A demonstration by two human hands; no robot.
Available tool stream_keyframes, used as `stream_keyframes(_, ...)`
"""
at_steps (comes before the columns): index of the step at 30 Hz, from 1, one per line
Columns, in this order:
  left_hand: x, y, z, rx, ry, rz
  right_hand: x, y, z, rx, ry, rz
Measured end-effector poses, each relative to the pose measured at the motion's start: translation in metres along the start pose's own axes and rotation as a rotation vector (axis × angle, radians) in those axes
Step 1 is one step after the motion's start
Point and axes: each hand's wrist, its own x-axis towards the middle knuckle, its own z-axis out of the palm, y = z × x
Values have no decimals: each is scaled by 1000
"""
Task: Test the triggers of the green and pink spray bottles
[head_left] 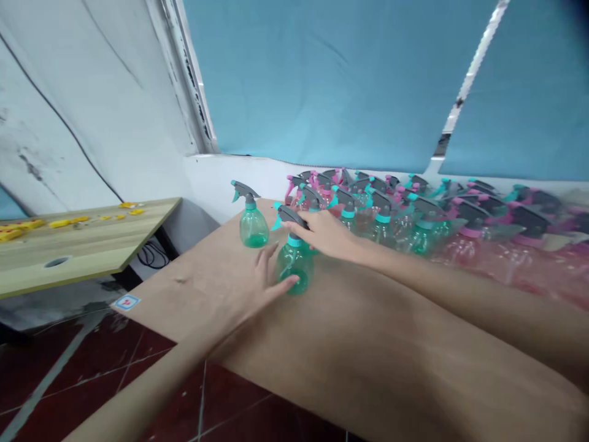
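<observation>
A green spray bottle [297,264] with a grey and teal spray head stands upright near the table's far left part, some green liquid inside it. My right hand [327,232] is closed around its spray head and neck from the right. Low on the left side of the same bottle is my left hand [255,288], its thumb against the front and its fingers curving along the far side; part of that contact is hidden. Beyond my left hand, apart from the others, another green spray bottle [253,228] stands upright.
Many spray bottles in green and pink [469,242] crowd the table's back right, by the wall. A brown tabletop [184,288] carries a small sticker [126,302] at its left corner. Across a gap on the left is a wooden table [92,239] with yellow pieces [69,221].
</observation>
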Motion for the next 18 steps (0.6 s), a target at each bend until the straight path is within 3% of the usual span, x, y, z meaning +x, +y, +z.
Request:
stream_keyframes(5, -28, 59, 32, -108, -161, 18, -66, 3, -36, 5, -39, 25)
stream_keyframes(9, -33, 100, 50, -159, -217, 54, -119, 23, -63, 124, -135, -5)
stream_keyframes(12, -32, 127, 73, -228, -282, 105, -153, 43, -78, 189, -70, 49)
stream_keyframes(18, -26, 180, 136, -405, -382, 308, -202, 75, -96, 392, 180, 190)
